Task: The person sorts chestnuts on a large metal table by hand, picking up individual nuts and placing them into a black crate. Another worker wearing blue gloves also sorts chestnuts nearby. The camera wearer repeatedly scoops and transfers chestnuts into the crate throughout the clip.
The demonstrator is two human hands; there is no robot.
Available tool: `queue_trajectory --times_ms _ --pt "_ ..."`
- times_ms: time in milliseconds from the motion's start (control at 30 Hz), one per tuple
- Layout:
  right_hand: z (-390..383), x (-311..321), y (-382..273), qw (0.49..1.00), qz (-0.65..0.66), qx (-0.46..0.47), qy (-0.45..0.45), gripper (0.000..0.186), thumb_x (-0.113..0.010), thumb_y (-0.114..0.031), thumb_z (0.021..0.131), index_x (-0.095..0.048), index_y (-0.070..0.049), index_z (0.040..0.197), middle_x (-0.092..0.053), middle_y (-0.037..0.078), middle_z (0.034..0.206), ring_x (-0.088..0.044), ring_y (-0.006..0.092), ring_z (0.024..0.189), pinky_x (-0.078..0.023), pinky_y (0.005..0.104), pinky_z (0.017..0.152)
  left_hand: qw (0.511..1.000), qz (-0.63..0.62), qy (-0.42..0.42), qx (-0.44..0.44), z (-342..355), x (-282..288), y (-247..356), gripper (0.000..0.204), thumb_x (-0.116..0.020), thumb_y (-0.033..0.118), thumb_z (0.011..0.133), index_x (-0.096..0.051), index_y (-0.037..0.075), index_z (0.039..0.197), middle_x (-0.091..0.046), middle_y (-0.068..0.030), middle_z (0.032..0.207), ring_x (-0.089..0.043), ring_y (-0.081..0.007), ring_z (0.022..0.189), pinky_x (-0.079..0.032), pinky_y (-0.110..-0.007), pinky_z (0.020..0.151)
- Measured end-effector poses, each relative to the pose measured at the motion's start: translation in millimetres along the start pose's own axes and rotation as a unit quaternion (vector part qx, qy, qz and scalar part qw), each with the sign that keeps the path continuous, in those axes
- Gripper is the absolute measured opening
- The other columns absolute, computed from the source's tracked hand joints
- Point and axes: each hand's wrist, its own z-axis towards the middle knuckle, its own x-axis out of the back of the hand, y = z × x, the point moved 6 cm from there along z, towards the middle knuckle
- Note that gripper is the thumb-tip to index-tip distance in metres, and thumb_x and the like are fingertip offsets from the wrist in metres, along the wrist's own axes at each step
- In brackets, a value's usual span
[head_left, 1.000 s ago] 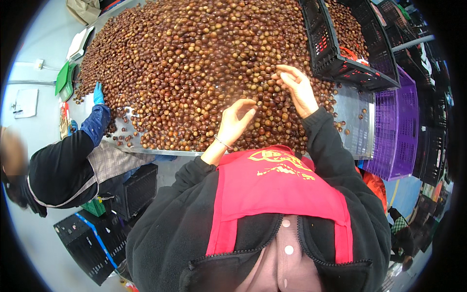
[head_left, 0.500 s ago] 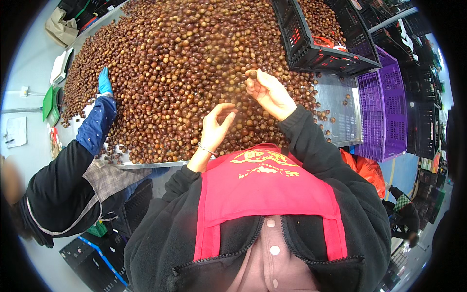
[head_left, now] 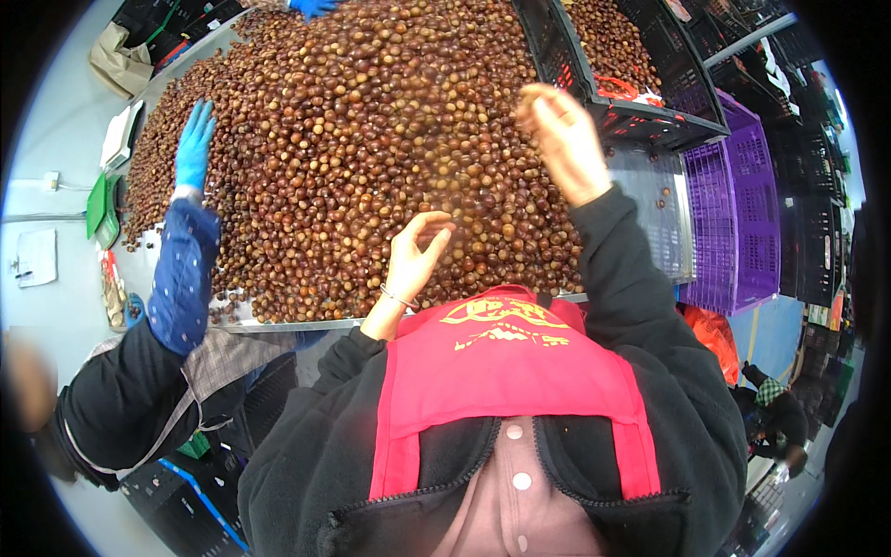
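A deep spread of round, glossy brown nuts [head_left: 343, 167] covers the metal table [head_left: 640, 186] in front of me. My left hand [head_left: 416, 265] hovers at the near side of the nuts, fingers bent and thumb apart, with nothing visible in it. Farther right, my right hand [head_left: 568, 139] is raised above the nuts, beside the corner of a black crate [head_left: 640, 121]. Motion smears its fingers, so whether a nut is between them does not show.
The black crate holds more nuts and a red-and-white item. A purple crate [head_left: 733, 204] stands past the table's right end. At left, a co-worker's blue-gloved hand [head_left: 193, 153] rests over the nuts; another blue glove [head_left: 314, 7] shows at the far edge. A green scoop [head_left: 102, 209] lies at left.
My right hand, which held a nut at its fingertips, has swung right toward the black crate. My left hand has barely moved. The co-worker's gloved hand has moved farther away, and a second glove has appeared.
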Motion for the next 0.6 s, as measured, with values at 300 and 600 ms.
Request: queue_trajectory --times_ms 300,600 --pt "64 96 -70 0.985 -0.106 0.080 0.114 0.025 -0.059 -0.023 0.109 -0.066 -0.003 0.121 -0.066 0.001 0.099 -0.058 0.0083 0.085 -0.049 0.0245 0.081 1.000 -0.019 0.006 0.014 6 -4 -2 0.031 -0.068 0.009 0.100 -0.066 0.002 0.130 -0.076 -0.0103 0.112 -0.072 -0.0182 0.106 -0.056 -0.032 0.095" --pt "27 9 -14 0.898 -0.429 0.095 -0.019 0.018 -0.080 -0.009 0.089 -0.072 -0.005 0.105 -0.063 0.000 0.086 -0.054 0.0090 0.073 -0.046 0.0252 0.065 0.999 -0.006 0.019 0.035 27 -4 2 0.027 -0.067 0.009 0.100 -0.067 0.002 0.126 -0.077 -0.0100 0.109 -0.073 -0.0171 0.103 -0.055 -0.032 0.095"
